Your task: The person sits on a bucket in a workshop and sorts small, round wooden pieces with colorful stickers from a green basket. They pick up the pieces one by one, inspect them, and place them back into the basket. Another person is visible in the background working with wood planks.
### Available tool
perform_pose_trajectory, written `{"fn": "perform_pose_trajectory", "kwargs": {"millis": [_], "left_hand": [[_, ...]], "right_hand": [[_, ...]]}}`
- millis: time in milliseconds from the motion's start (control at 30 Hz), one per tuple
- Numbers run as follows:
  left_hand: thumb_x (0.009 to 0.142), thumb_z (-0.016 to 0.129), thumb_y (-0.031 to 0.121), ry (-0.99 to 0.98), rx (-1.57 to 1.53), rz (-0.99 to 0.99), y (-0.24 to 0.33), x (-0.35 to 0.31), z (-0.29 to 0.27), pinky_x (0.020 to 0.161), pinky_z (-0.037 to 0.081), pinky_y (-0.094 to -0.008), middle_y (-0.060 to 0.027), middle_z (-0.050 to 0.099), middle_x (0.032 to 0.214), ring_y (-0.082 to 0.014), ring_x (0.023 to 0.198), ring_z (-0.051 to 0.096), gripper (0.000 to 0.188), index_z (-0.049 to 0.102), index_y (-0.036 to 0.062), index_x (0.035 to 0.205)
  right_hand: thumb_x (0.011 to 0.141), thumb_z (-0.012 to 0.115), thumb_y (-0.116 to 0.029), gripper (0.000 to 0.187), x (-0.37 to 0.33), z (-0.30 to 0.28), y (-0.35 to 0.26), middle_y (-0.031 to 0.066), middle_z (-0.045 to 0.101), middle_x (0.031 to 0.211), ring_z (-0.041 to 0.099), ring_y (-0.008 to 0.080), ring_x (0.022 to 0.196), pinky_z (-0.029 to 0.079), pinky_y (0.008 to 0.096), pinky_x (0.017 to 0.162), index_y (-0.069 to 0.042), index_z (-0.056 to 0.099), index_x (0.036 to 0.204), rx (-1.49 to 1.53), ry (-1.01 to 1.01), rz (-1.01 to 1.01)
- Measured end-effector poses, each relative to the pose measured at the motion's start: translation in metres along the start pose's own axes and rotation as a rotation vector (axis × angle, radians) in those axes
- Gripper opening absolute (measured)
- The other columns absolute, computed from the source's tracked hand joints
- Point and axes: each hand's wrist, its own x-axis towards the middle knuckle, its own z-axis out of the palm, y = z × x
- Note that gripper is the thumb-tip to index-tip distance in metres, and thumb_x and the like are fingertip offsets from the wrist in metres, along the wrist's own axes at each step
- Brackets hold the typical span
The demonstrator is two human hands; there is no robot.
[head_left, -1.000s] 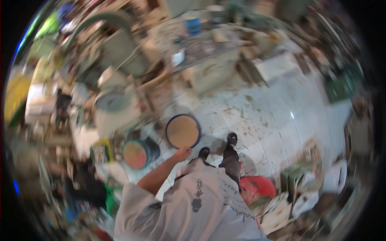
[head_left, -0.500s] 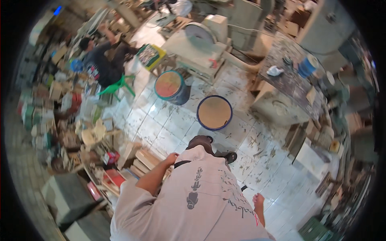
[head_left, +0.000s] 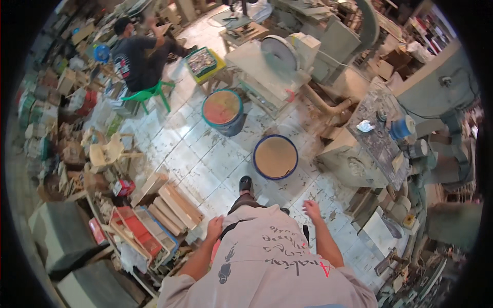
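My left hand [head_left: 215,228] hangs beside my shirt, its fingers loosely curled in, and nothing shows in it. Past that hand lies a stack of wooden boards [head_left: 177,205], apart from it. On the other side my right hand [head_left: 311,209] is held out over the tiles, fingers apart and holding nothing. Ahead of my feet stands a round blue-rimmed tub [head_left: 276,157] with a tan top or contents. Beyond it to the left is a teal-rimmed drum [head_left: 222,108] with a reddish and tan top.
A person [head_left: 136,61] in dark clothes sits on a green chair [head_left: 149,96] at far left. A disc machine [head_left: 280,54] stands ahead. To the right is a dusty worktable [head_left: 377,133]. Debris is scattered over the white tiles [head_left: 205,177]. Crates and clutter line the left.
I have stepped forward, with one foot now out in front. My right hand has swung forward. The boards and crates at left show more fully.
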Motion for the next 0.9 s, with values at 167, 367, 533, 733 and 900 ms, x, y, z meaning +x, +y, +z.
{"fn": "perform_pose_trajectory", "kwargs": {"millis": [167,367,533,733,900], "left_hand": [[0.093,0.053,0.037,-0.054,0.169,0.062,-0.077,0.041,-0.013,0.053,0.038,-0.0380,-0.0127,0.045,0.051,-0.0180,0.052,0.047,0.051,0.055,-0.0059,0.066],[0.094,0.050,0.039,-0.176,0.240,-0.152,-0.096,0.124,-0.053,0.046,0.039,-0.0348,-0.0055,0.048,0.056,-0.0166,0.050,0.047,0.042,0.060,0.0014,0.078],[0.094,0.048,0.038,-0.005,-0.140,-0.417,-0.046,0.195,-0.063,0.041,0.035,-0.0288,-0.0007,0.045,0.063,-0.0108,0.046,0.040,0.033,0.058,0.0062,0.094],[0.093,0.053,0.032,-0.122,-0.197,-0.379,0.022,0.189,0.023,0.043,0.038,-0.0257,-0.0027,0.052,0.070,-0.0111,0.051,0.047,0.023,0.057,0.0096,0.097],[0.088,0.063,0.030,-0.281,0.220,0.082,0.023,0.164,0.089,0.058,0.044,-0.0258,-0.0060,0.064,0.075,-0.0124,0.062,0.055,0.029,0.068,0.0011,0.089]], "right_hand": [[0.088,0.059,-0.020,0.028,0.009,0.041,0.007,0.0076,0.066,0.086,0.063,0.0160,0.073,0.051,0.0298,0.064,-0.002,0.064,0.109,-0.280,-0.034,-0.146],[0.087,0.062,-0.024,0.026,0.012,0.029,0.008,0.0100,0.067,0.082,0.063,0.0156,0.065,0.050,0.0293,0.056,-0.001,0.067,0.098,-0.062,0.261,0.019],[0.084,0.064,-0.027,0.028,0.018,0.015,0.016,0.0086,0.066,0.077,0.062,0.0150,0.062,0.049,0.0292,0.051,-0.004,0.069,0.097,-0.130,0.148,0.114],[0.079,0.064,-0.025,0.025,0.056,-0.022,0.006,0.0072,0.067,0.072,0.062,0.0149,0.060,0.049,0.0295,0.053,-0.004,0.071,0.092,-0.185,0.091,0.086],[0.074,0.059,-0.027,0.027,0.091,-0.059,0.012,0.0114,0.067,0.067,0.063,0.0202,0.059,0.051,0.0340,0.059,-0.004,0.072,0.080,-0.101,0.196,-0.026]]}}
